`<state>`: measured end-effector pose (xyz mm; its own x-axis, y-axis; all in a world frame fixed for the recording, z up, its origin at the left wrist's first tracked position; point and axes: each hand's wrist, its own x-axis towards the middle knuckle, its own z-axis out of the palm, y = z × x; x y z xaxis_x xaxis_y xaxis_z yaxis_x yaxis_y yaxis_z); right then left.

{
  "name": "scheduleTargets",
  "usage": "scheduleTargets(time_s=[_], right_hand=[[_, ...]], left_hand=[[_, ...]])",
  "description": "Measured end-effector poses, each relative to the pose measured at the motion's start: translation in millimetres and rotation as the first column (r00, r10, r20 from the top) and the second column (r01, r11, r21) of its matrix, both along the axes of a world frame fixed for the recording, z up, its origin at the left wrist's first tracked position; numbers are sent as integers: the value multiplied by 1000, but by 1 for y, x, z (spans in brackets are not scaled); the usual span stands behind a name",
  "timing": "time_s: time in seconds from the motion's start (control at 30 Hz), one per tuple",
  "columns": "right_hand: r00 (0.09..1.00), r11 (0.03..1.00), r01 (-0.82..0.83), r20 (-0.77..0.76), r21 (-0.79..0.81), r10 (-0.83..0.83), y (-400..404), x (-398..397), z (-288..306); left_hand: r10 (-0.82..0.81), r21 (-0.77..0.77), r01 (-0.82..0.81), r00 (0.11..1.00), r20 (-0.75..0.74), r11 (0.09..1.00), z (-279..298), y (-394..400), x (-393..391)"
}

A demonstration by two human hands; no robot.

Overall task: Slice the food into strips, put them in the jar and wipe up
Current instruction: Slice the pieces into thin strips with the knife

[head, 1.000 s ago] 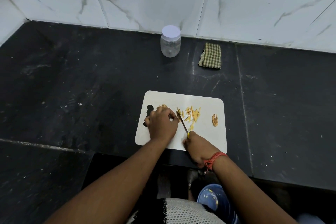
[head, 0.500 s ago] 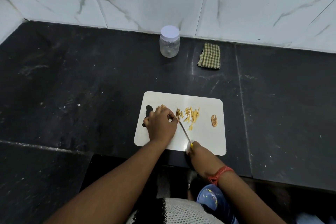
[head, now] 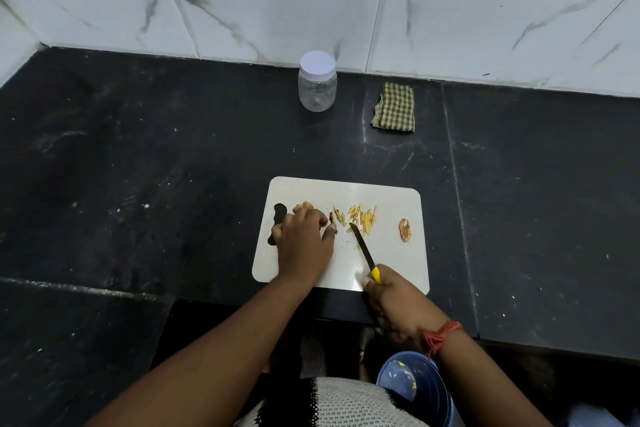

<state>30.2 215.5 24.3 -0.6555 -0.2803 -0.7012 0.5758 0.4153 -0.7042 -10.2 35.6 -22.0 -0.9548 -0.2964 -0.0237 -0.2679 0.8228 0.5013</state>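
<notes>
Right hand [head: 398, 302] at five o'clock grips the knife [head: 363, 250] by its yellow handle, blade angled over the cutting board [head: 388, 263]. Left hand [head: 304, 239] curls down, pinching a small food piece [head: 331, 218]. Cut strips [head: 360, 218] lie just beyond. At twelve o'clock on the desk [head: 138, 166], the lidded jar [head: 317, 87]; checked cloth [head: 394, 107] at one.

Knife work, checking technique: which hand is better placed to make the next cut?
Right hand: it grips the knife, blade beside the strips. The left hand steadies the food on the board.
</notes>
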Motion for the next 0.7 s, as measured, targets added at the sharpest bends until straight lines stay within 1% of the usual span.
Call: scheduleTargets(time_s=[0.07,0.2,0.37,0.57,0.7], right_hand=[[999,999,-30,-44,22,31,-1,-2,2],[998,999,-34,-60,26,35,-2,-4,-2],[991,994,-58,-118,90,68,0,-9,-5],[966,970,-155,-176,188,188,3,-17,-3],[938,938,-228,-200,260,283,1,-19,-3]], left_hand=[[-12,-6,12,1000,-7,1000,0,2,-2],[-23,-26,23,1000,11,999,2,6,-9],[-13,-9,13,999,34,1000,2,11,-13],[-25,-16,25,999,33,1000,1,8,-14],[-12,55,12,1000,-6,998,-3,5,-12]])
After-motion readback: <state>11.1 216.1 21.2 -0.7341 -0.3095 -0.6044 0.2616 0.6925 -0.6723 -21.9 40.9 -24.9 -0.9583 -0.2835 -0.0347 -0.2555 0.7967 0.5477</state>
